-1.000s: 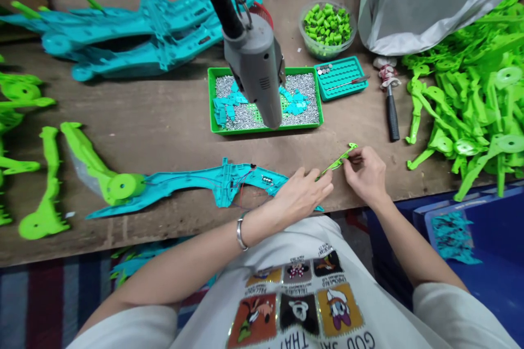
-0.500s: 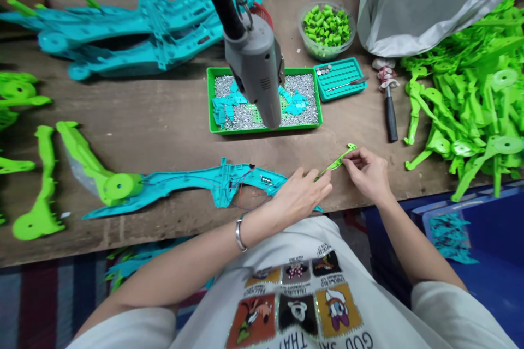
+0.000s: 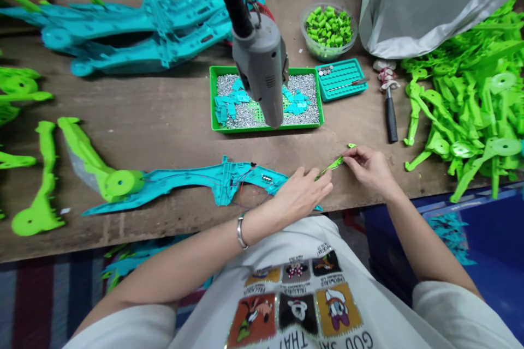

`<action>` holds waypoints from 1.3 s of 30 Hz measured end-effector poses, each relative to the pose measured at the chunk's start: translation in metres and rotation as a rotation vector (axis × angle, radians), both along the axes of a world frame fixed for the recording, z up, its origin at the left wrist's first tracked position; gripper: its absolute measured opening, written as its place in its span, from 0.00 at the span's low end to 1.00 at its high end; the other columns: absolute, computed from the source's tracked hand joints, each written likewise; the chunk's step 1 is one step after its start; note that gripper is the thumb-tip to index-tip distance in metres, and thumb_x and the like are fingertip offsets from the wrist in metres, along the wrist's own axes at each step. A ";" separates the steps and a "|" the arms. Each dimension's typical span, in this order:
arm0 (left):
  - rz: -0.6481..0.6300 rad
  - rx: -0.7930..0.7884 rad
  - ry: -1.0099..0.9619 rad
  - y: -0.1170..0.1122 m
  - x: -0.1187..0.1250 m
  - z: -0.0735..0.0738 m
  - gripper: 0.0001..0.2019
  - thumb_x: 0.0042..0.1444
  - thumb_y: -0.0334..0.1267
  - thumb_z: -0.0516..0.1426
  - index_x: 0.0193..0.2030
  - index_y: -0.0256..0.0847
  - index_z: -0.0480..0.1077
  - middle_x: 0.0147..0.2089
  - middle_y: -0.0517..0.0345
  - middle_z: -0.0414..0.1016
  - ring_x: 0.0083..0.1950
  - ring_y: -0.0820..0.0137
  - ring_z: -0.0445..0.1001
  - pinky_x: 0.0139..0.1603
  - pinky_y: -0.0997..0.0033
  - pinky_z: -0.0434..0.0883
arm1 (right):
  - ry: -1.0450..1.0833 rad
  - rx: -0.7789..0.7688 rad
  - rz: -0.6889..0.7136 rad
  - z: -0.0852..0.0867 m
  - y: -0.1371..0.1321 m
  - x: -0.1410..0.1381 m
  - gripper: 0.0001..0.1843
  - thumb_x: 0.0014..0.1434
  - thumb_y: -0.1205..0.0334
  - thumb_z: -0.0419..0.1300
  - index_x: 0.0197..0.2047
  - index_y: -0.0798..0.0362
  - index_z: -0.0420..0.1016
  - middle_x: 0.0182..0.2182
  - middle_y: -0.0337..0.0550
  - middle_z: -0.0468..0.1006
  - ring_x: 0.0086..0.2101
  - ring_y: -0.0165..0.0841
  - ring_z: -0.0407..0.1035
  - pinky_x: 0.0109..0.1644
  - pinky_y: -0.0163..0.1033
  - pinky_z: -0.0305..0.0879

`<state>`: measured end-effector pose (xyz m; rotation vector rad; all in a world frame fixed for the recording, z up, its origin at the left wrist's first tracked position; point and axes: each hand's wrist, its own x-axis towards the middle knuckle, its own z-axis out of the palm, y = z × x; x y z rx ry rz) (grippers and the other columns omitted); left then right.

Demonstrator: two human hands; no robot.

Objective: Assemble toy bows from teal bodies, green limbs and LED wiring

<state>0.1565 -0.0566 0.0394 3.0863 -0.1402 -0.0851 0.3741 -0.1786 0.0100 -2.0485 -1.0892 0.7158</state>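
Between my two hands lies a thin lime-green plastic part [image 3: 336, 164], slanting up to the right. My left hand [image 3: 303, 192] has its fingers closed on the lower end, which they partly hide. At its upper stretch my right hand [image 3: 366, 169] pinches the same part between thumb and fingers; its tip shows beyond them. Left of my left hand rests a turquoise bow-shaped shell half [image 3: 184, 174], with thin red and blue wires and a small metal spring or contact in it. A lime-green limb piece [image 3: 123, 185] is joined to its left end.
A green tray [image 3: 268, 130] of small metal screws and turquoise bits stands behind, under a hanging electric screwdriver [image 3: 262, 71]. Nearby are a turquoise tray [image 3: 341, 79], a bowl of green pieces [image 3: 328, 32], a hammer [image 3: 391, 114] and heaped green parts [image 3: 470, 114]. Turquoise shells [image 3: 155, 32] lie back left.
My right hand has shifted slightly and now covers more of the green part's upper stretch. My left hand stays almost in place. The whole view has moved a little.
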 end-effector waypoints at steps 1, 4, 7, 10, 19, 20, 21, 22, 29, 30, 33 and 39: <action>0.001 0.000 0.001 0.000 0.000 0.000 0.09 0.69 0.33 0.51 0.52 0.41 0.69 0.69 0.51 0.66 0.49 0.60 0.69 0.40 0.58 0.64 | -0.018 -0.012 0.015 0.001 0.000 0.001 0.09 0.62 0.55 0.63 0.40 0.50 0.81 0.34 0.43 0.83 0.33 0.34 0.76 0.39 0.40 0.71; 0.002 0.002 0.003 0.000 0.000 -0.001 0.09 0.68 0.33 0.51 0.51 0.41 0.69 0.70 0.51 0.66 0.50 0.60 0.69 0.40 0.58 0.64 | -0.008 -0.031 0.044 0.001 -0.001 0.003 0.11 0.64 0.52 0.62 0.40 0.50 0.82 0.33 0.42 0.84 0.31 0.34 0.75 0.37 0.39 0.70; -0.001 0.004 0.001 0.000 0.000 -0.002 0.09 0.68 0.33 0.51 0.52 0.41 0.69 0.70 0.51 0.65 0.50 0.59 0.69 0.40 0.58 0.64 | 0.024 -0.013 0.079 0.000 -0.003 0.006 0.10 0.63 0.53 0.63 0.41 0.50 0.82 0.35 0.42 0.84 0.33 0.35 0.76 0.39 0.39 0.72; 0.000 0.004 0.000 -0.001 0.000 -0.003 0.09 0.69 0.33 0.51 0.52 0.41 0.69 0.71 0.51 0.64 0.50 0.59 0.69 0.41 0.58 0.65 | -0.035 0.009 0.132 0.003 -0.004 0.008 0.08 0.63 0.57 0.63 0.42 0.49 0.82 0.37 0.42 0.85 0.37 0.36 0.78 0.44 0.42 0.73; 0.002 -0.008 0.002 0.000 0.001 0.002 0.10 0.69 0.32 0.51 0.53 0.41 0.69 0.71 0.50 0.64 0.50 0.60 0.69 0.41 0.59 0.64 | -0.355 0.079 0.252 0.013 -0.001 0.002 0.09 0.68 0.62 0.58 0.42 0.49 0.80 0.37 0.44 0.82 0.39 0.36 0.77 0.47 0.44 0.73; 0.004 -0.009 0.003 0.000 0.000 0.002 0.10 0.69 0.32 0.51 0.53 0.41 0.69 0.72 0.50 0.64 0.50 0.60 0.69 0.41 0.59 0.64 | -0.364 0.091 0.257 0.011 -0.002 0.002 0.09 0.68 0.61 0.57 0.42 0.49 0.80 0.37 0.44 0.81 0.38 0.36 0.76 0.46 0.44 0.73; 0.007 -0.008 0.004 0.000 0.000 0.002 0.10 0.68 0.32 0.51 0.53 0.41 0.69 0.72 0.50 0.63 0.50 0.60 0.69 0.41 0.59 0.64 | -0.369 0.103 0.261 0.009 -0.003 0.001 0.09 0.69 0.61 0.57 0.42 0.49 0.80 0.36 0.44 0.81 0.39 0.37 0.76 0.46 0.44 0.74; 0.008 -0.009 0.007 -0.001 0.000 0.001 0.10 0.68 0.32 0.51 0.53 0.41 0.69 0.73 0.50 0.63 0.50 0.60 0.69 0.41 0.59 0.64 | -0.374 0.115 0.262 0.007 -0.003 0.000 0.09 0.69 0.61 0.57 0.42 0.49 0.79 0.37 0.45 0.81 0.39 0.37 0.76 0.47 0.45 0.74; 0.014 -0.024 0.008 -0.002 0.000 -0.001 0.11 0.68 0.32 0.51 0.54 0.42 0.69 0.71 0.51 0.64 0.52 0.59 0.69 0.41 0.58 0.65 | -0.432 0.195 0.210 -0.008 -0.013 -0.004 0.09 0.69 0.61 0.57 0.46 0.48 0.79 0.39 0.46 0.80 0.43 0.38 0.76 0.51 0.46 0.75; 0.014 -0.025 0.009 -0.002 0.000 -0.001 0.11 0.68 0.32 0.51 0.54 0.42 0.69 0.71 0.51 0.65 0.52 0.59 0.69 0.41 0.58 0.65 | -0.441 0.202 0.205 -0.010 -0.014 -0.004 0.09 0.69 0.61 0.58 0.46 0.48 0.79 0.39 0.47 0.81 0.43 0.38 0.77 0.51 0.46 0.76; 0.014 -0.023 0.011 -0.001 0.000 0.000 0.11 0.68 0.32 0.51 0.53 0.42 0.69 0.71 0.51 0.64 0.51 0.59 0.69 0.41 0.58 0.65 | -0.473 0.217 0.202 -0.015 -0.016 -0.003 0.08 0.68 0.62 0.58 0.46 0.48 0.80 0.39 0.47 0.81 0.44 0.38 0.77 0.51 0.46 0.76; 0.005 -0.007 0.003 -0.001 0.001 0.001 0.10 0.69 0.32 0.50 0.52 0.41 0.69 0.71 0.51 0.65 0.50 0.59 0.69 0.41 0.59 0.64 | -0.517 0.201 0.208 -0.016 -0.016 -0.004 0.08 0.68 0.62 0.59 0.45 0.49 0.80 0.38 0.48 0.81 0.40 0.38 0.76 0.48 0.46 0.77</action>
